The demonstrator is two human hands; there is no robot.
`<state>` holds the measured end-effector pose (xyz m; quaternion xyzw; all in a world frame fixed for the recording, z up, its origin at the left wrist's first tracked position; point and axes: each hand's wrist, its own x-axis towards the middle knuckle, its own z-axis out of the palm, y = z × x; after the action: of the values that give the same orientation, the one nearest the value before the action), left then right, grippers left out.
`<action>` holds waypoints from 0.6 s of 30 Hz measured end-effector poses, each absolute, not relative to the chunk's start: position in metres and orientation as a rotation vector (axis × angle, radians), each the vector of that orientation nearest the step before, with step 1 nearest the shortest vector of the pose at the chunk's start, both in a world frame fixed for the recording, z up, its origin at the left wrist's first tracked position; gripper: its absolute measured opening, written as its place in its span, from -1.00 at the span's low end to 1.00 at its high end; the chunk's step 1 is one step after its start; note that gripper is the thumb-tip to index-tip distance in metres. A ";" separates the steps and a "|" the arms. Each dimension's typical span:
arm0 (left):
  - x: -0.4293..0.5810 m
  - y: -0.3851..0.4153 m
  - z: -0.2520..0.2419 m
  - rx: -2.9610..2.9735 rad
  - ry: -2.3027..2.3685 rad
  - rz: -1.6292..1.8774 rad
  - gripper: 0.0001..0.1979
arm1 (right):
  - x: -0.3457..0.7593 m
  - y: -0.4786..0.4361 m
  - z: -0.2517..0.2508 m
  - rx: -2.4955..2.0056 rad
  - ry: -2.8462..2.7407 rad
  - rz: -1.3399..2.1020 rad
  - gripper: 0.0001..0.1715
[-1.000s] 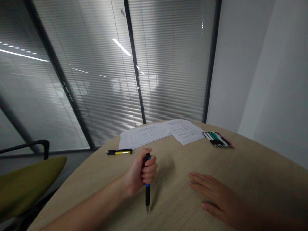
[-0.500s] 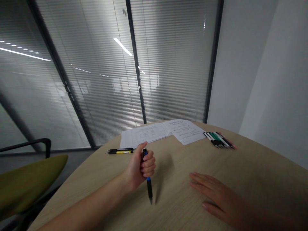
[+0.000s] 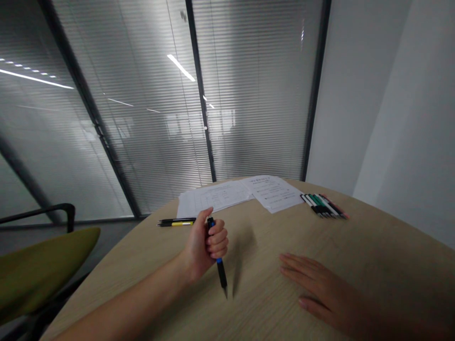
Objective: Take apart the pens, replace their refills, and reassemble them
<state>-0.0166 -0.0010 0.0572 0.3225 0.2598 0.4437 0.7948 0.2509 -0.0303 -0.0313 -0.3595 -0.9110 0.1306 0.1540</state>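
My left hand is closed in a fist around a blue and black click pen. The pen's tip points down toward the table, and its top end shows by my raised thumb. My right hand rests over the table at the lower right, fingers stretched out, holding nothing. Just beyond my left hand lie a black pen and a yellow pen, side by side, their right ends partly hidden by that hand.
White printed sheets lie at the table's far edge. Several white, green and black pens lie in a row to their right. A green chair stands left of the round wooden table. Blinds and glass panels rise behind.
My left hand has shifted slightly left and up, and the pen in it tilts a little more, its tip now slightly farther right. My right hand stays nearly still.
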 end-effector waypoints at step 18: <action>0.001 -0.021 0.057 0.821 0.447 0.947 -0.59 | 0.252 -0.032 -0.031 -1.051 -2.653 0.317 -0.47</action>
<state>0.0005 -0.0210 0.0572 0.3809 0.2074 0.4394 0.7867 0.2524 -0.0317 -0.0307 -0.3627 -0.9156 0.1094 0.1348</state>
